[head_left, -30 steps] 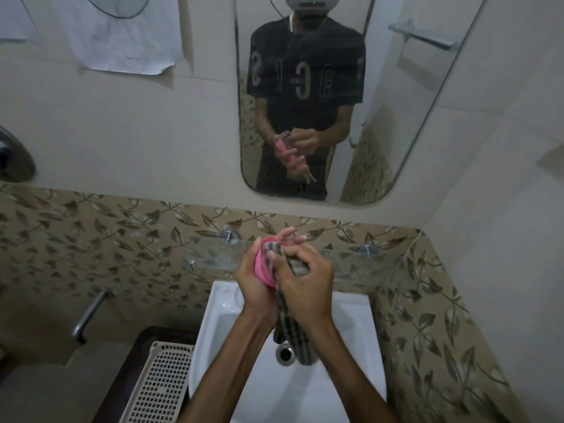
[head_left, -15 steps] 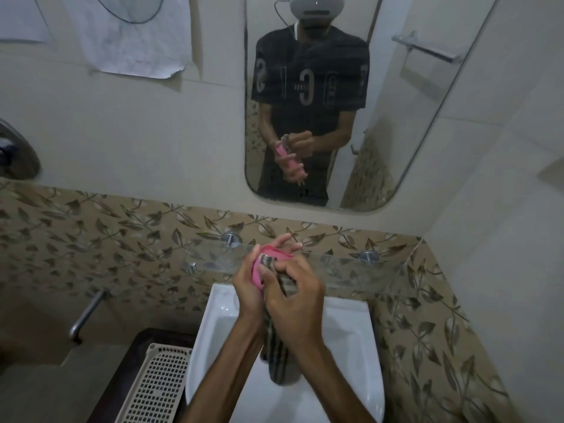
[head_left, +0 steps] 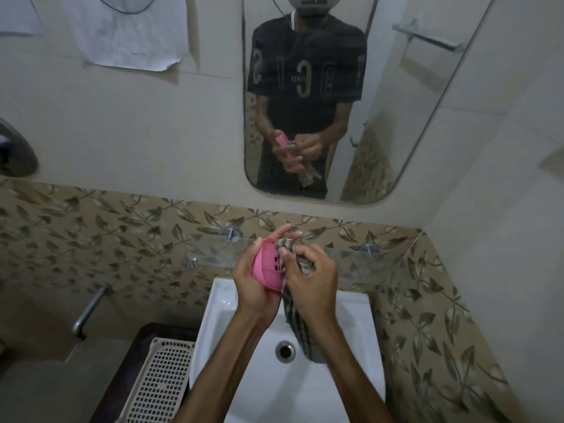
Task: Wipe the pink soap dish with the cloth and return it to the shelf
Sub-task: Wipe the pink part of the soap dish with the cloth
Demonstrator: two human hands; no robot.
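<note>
My left hand (head_left: 250,282) holds the pink soap dish (head_left: 268,268) tilted on its side above the basin, its slotted inside turned to the right. My right hand (head_left: 311,277) grips the striped brown cloth (head_left: 300,328) and presses its bunched top end against the dish's inner face. The rest of the cloth hangs down over the basin. The glass shelf (head_left: 375,259) runs along the wall just behind both hands. The mirror (head_left: 396,117) shows the same hold from the front.
The white basin (head_left: 225,303) with its drain (head_left: 285,351) lies under my hands. A white perforated basket (head_left: 161,383) stands at its left. A metal tap handle (head_left: 88,309) juts from the leaf-patterned wall. Two chrome shelf mounts (head_left: 231,232) hold the glass.
The dish has turned so more of its slotted inside shows, and my right hand with the cloth has slid to the dish's right side. The view shifted slightly.
</note>
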